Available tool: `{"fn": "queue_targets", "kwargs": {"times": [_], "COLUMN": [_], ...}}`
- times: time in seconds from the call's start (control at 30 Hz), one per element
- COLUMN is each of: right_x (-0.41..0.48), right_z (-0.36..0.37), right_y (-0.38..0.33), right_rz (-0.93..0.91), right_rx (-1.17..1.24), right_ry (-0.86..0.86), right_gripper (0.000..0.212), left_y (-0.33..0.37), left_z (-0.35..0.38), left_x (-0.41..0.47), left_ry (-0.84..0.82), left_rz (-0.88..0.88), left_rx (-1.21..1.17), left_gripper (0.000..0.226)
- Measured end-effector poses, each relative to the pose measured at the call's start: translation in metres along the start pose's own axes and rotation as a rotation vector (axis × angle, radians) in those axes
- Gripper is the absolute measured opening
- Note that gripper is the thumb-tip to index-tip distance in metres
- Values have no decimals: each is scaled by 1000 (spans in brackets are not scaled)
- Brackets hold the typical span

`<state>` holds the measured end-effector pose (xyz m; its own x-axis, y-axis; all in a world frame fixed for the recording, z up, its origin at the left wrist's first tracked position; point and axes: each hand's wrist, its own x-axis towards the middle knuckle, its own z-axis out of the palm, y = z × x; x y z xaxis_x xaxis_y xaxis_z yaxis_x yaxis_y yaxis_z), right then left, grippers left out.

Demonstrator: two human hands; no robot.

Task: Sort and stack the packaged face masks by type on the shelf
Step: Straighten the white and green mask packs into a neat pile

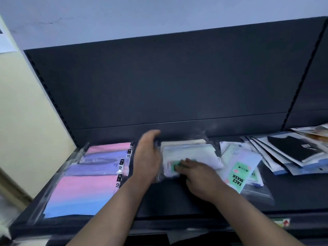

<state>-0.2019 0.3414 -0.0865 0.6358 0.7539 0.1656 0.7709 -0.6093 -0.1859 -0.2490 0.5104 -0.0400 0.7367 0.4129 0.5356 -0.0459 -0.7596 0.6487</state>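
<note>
Both hands square the white stack on the shelf, left hand open against its side, right hand flat on top; next probably the "FACE MASK" pack.

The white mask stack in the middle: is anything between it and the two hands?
Nothing visible. The left hand rests against the white mask stack on its left side, and the right hand lies on its front edge.
</note>
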Motion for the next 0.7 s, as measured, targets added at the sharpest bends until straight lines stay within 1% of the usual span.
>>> {"fn": "queue_targets", "kwargs": {"times": [0.03,0.07,0.1,0.13,0.17,0.2,0.23,0.27,0.33,0.37,0.4,0.53,0.7], "right_x": [-4,-9,-15,-20,-26,-32,-41,-49,-63,-69,-75,-90,-106], "right_z": [3,2,-2,-9,-16,-24,-30,-33,-36,-35,-35,-38,-48], "right_y": [-1,0,3,9,19,30,41,51,66,71,75,86,109], "right_rz": [7,29,78,143,224,309,383,441,539,582,615,641,677], "right_rx": [71,158,243,296,283,232,164,95,33,23,10,-74,-132], "right_ry": [-81,-97,-51,53,177,269,306,275,100,37,9,37,20], "right_gripper": [64,63,62,59,55,50,45,41,35,35,36,34,28], "left_y": [-3,-5,-9,-11,-13,-14,-12,-9,-4,-3,-1,6,31], "left_z": [4,9,15,21,27,31,34,36,40,42,44,47,53], "left_x": [-3,-10,-17,-23,-27,-30,-31,-30,-29,-29,-28,-20,-18], "left_ry": [-194,-410,-598,-725,-790,-802,-785,-759,-727,-727,-743,-840,-883], "left_rz": [34,61,89,126,166,194,204,198,186,183,179,127,-3], "left_rx": [73,130,197,288,396,491,552,586,622,643,665,720,847], "left_gripper": [54,49,45,43,44,46,47,48,49,50,52,54,53]}}
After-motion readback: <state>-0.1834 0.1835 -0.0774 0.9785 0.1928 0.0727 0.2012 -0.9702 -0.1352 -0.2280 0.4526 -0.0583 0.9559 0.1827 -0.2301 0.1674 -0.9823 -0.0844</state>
